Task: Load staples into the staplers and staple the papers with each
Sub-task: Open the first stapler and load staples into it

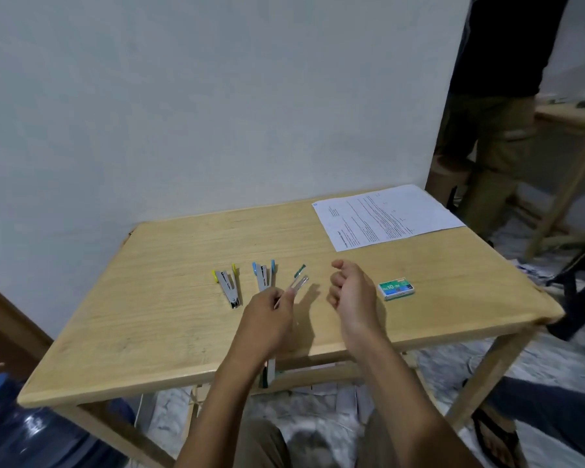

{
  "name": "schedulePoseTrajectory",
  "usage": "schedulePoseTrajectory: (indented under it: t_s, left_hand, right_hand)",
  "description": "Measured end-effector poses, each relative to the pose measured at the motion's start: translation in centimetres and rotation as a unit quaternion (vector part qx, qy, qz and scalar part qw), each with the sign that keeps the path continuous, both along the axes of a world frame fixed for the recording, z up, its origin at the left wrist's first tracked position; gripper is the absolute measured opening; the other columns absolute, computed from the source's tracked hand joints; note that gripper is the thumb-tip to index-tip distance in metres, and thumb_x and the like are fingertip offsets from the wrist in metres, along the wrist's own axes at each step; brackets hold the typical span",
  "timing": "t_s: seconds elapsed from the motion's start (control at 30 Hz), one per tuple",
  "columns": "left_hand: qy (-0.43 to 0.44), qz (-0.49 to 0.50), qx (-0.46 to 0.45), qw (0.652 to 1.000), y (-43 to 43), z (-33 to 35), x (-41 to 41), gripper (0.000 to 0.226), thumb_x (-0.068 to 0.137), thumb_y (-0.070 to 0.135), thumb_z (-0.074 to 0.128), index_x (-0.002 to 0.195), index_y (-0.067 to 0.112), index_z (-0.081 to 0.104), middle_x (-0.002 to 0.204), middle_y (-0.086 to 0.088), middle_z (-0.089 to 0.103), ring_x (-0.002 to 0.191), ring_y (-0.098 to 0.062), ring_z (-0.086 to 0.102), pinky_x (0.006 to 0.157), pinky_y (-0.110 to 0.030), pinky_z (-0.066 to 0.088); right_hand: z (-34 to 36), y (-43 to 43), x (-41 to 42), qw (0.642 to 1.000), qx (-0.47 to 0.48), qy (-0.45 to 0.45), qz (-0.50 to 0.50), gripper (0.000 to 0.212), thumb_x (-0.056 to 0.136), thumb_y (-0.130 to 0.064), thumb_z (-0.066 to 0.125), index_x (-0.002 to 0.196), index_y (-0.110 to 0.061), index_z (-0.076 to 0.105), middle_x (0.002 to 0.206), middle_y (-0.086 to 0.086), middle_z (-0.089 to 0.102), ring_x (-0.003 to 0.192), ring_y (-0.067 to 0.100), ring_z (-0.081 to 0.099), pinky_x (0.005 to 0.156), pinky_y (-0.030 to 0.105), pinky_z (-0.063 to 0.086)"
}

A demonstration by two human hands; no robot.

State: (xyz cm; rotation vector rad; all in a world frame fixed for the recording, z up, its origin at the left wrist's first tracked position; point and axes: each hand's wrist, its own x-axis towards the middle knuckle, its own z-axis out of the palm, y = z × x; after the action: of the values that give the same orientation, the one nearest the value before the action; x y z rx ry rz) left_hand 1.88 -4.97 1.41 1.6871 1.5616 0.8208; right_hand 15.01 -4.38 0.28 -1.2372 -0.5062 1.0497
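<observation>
Three small metal staplers are spread open on the wooden table (149,315). The yellow-tipped stapler (228,283) lies farthest left and the blue-tipped stapler (263,276) beside it. My left hand (269,317) pinches the hinge end of the green-tipped stapler (299,281), lifted a little off the table. My right hand (352,290) hovers to its right with loosely curled fingers, holding nothing. A green staple box (395,289) lies closed right of that hand. Printed papers (385,216) lie at the table's far right corner.
A white wall stands right behind the table. A person in dark clothes (493,96) stands at the far right beside another wooden table (571,119). A blue water jug (31,430) sits on the floor at the lower left.
</observation>
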Motion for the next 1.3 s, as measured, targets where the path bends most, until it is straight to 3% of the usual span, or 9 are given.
schedulePoseTrajectory:
  t_s: [0.1, 0.17, 0.3, 0.43, 0.6, 0.77, 0.87, 1.13, 1.3]
  left_hand:
    - [0.069, 0.001, 0.008, 0.998, 0.2, -1.0, 0.3, 0.036, 0.102, 0.035, 0.044, 0.083, 0.009, 0.060, 0.071, -0.004, 0.059, 0.062, -0.014, 0.052, 0.052, -0.026, 0.035]
    - [0.100, 0.002, 0.019, 0.995, 0.4, -1.6, 0.6, 0.034, 0.102, 0.034, 0.044, 0.086, 0.010, 0.062, 0.073, -0.001, 0.059, 0.064, -0.012, 0.052, 0.051, -0.025, 0.035]
    - [0.162, 0.002, 0.050, 0.986, 0.8, -2.6, 1.4, 0.032, 0.101, 0.034, 0.044, 0.093, 0.009, 0.062, 0.082, -0.006, 0.062, 0.073, -0.022, 0.057, 0.058, -0.031, 0.037]
    - [0.192, 0.004, 0.075, 0.978, 1.0, -3.1, 1.8, 0.036, 0.101, 0.035, 0.043, 0.094, 0.006, 0.063, 0.091, -0.013, 0.065, 0.079, -0.028, 0.060, 0.059, -0.031, 0.037]
    - [0.208, 0.009, 0.110, 0.972, 1.3, -3.3, 1.6, 0.041, 0.101, 0.038, 0.044, 0.096, 0.004, 0.066, 0.105, -0.009, 0.051, 0.084, -0.026, 0.058, 0.065, -0.029, 0.038]
    - [0.215, 0.005, 0.122, 0.969, 2.0, -3.6, 1.5, 0.042, 0.102, 0.037, 0.044, 0.088, 0.004, 0.066, 0.103, -0.009, 0.052, 0.080, -0.023, 0.054, 0.066, -0.031, 0.041]
    - [0.228, -0.006, 0.130, 0.965, 2.5, -3.5, 1.7, 0.043, 0.102, 0.035, 0.043, 0.086, 0.002, 0.066, 0.100, -0.010, 0.053, 0.082, -0.025, 0.054, 0.067, -0.035, 0.044]
    - [0.296, -0.070, 0.174, 0.937, 4.0, -2.8, 2.3, 0.037, 0.104, 0.029, 0.040, 0.096, 0.005, 0.067, 0.095, -0.007, 0.049, 0.085, -0.025, 0.054, 0.067, -0.036, 0.047]
    - [0.292, -0.080, 0.162, 0.939, 5.1, -2.7, 2.6, 0.037, 0.103, 0.030, 0.044, 0.096, 0.004, 0.069, 0.095, -0.009, 0.050, 0.087, -0.027, 0.054, 0.070, -0.039, 0.048]
  right_hand:
    - [1.0, 0.5, 1.8, 0.935, -0.037, -0.346, 0.065, 0.029, 0.102, -0.023, 0.032, 0.099, -0.023, 0.060, 0.078, -0.008, 0.053, 0.072, 0.012, 0.052, 0.063, 0.030, 0.040]
    - [1.4, 1.6, 2.6, 0.872, -0.063, -0.468, 0.125, 0.030, 0.103, -0.026, 0.029, 0.103, -0.023, 0.059, 0.089, -0.008, 0.057, 0.084, 0.017, 0.057, 0.074, 0.035, 0.045]
    - [1.0, 4.4, 3.4, 0.787, -0.122, -0.562, 0.222, 0.035, 0.101, -0.020, 0.030, 0.105, -0.009, 0.063, 0.110, 0.007, 0.066, 0.099, 0.025, 0.059, 0.088, 0.039, 0.049]
    - [0.8, 5.7, 3.6, 0.757, -0.139, -0.578, 0.271, 0.036, 0.098, -0.012, 0.033, 0.108, -0.001, 0.067, 0.115, 0.015, 0.067, 0.106, 0.031, 0.062, 0.096, 0.045, 0.050]
    - [1.4, 6.0, 5.0, 0.775, -0.101, -0.540, 0.312, 0.036, 0.102, -0.014, 0.035, 0.125, -0.014, 0.063, 0.136, 0.003, 0.059, 0.126, 0.021, 0.053, 0.107, 0.034, 0.040]
    - [2.0, 5.2, 7.7, 0.849, -0.049, -0.462, 0.251, 0.035, 0.102, -0.011, 0.035, 0.116, -0.019, 0.066, 0.118, -0.001, 0.065, 0.087, 0.018, 0.068, 0.071, 0.022, 0.051]
    - [2.1, 3.9, 10.3, 0.887, -0.026, -0.422, 0.185, 0.025, 0.101, -0.016, 0.045, 0.106, -0.028, 0.067, 0.111, -0.005, 0.067, 0.085, 0.016, 0.067, 0.078, 0.038, 0.060]
    - [0.2, -1.2, 14.8, 0.870, -0.126, -0.462, 0.115, 0.018, 0.096, -0.032, 0.061, 0.113, -0.028, 0.064, 0.097, -0.011, 0.059, 0.086, 0.003, 0.057, 0.066, 0.024, 0.046]
    - [-0.8, -2.1, 15.4, 0.859, -0.146, -0.477, 0.115, 0.032, 0.094, -0.035, 0.064, 0.123, -0.021, 0.064, 0.115, -0.002, 0.065, 0.100, 0.009, 0.056, 0.067, 0.019, 0.043]
